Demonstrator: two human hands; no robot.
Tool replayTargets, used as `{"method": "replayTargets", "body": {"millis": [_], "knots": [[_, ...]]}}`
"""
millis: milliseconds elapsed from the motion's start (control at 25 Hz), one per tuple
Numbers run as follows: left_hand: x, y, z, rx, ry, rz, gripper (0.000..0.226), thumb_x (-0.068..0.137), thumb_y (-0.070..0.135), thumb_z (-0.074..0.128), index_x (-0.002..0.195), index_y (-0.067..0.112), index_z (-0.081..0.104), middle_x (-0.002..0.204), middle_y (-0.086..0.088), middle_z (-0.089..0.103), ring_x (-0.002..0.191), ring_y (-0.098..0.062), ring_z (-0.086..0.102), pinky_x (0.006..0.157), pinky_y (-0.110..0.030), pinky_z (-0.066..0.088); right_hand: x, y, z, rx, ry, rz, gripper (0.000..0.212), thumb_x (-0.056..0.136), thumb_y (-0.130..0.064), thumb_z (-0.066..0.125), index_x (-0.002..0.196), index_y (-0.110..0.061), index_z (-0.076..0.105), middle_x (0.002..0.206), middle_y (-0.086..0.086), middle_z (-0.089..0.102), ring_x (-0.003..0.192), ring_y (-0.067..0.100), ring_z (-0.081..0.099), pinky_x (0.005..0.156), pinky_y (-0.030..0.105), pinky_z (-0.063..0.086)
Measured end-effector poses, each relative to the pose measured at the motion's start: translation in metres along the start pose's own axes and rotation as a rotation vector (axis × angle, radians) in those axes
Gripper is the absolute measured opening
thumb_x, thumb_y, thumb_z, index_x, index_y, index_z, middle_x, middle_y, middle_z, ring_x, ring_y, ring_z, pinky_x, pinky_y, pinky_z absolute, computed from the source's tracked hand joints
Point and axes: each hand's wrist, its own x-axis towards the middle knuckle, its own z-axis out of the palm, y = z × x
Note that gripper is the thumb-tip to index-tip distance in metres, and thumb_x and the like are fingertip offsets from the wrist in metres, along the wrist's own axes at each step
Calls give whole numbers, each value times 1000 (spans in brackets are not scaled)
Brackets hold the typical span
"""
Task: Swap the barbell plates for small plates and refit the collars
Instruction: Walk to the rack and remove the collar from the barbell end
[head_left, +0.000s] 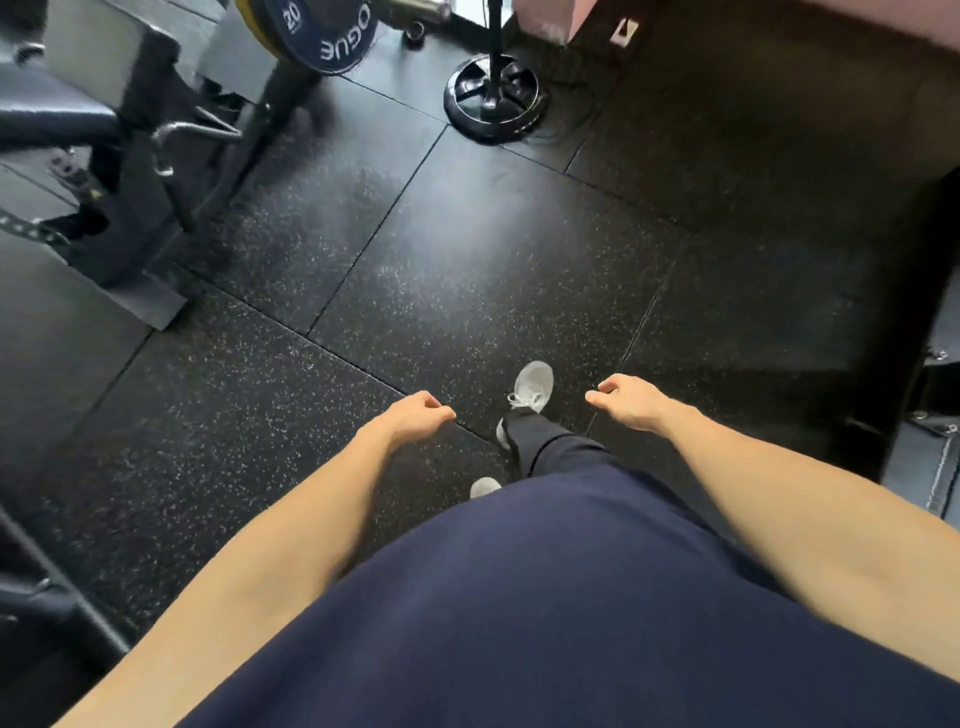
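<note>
Empty-handed, walking; loaded plate far off at 11 o'clock.

Left hand (415, 418) and right hand (631, 400) hang low with fingers loosely curled, gripping nothing, above the speckled black rubber tile floor (467, 270). A grey laced shoe (530, 392) steps between them. Well beyond, at 11 o'clock, the dark blue round bumper plate with white lettering and a yellow plate behind (324, 31) sits on the steel barbell sleeve (421, 8), whose axis runs left-right; the left hand seems nearer. Collars not visible. A black round stand base (493, 98) lies at 12.

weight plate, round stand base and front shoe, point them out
weight plate (324, 31), head view, on its dark face
round stand base (493, 98), head view, on its top
front shoe (532, 387), head view, on the laces
</note>
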Motion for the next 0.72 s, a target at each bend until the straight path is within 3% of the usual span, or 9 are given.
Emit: {"method": "replayTargets", "body": {"millis": [240,480,720], "knots": [[122,120,-117,180,-12,37,44,84,50,58,118,22,58,120,-1,62,108,-21,58,97,-35,45,104,-49,-94,154,36,60,59,92,-46,56,138,-10,46,135,12,55,118,27,56,103,36,42],[198,251,-197,258,-1,137,33,81,48,60,105,26,57,110,2,64,99,-19,59,89,-32,46,165,-100,-204,316,95,85,60,93,-44,54,143,-14,40,135,10,53,118,26,54,103,37,40],[269,364,-251,486,-84,255,35,82,45,60,110,24,56,108,1,61,94,-18,55,78,-31,42,210,-117,-278,476,163,205,56,95,-43,51,144,-21,36,141,9,47,118,25,53,102,40,40]]}}
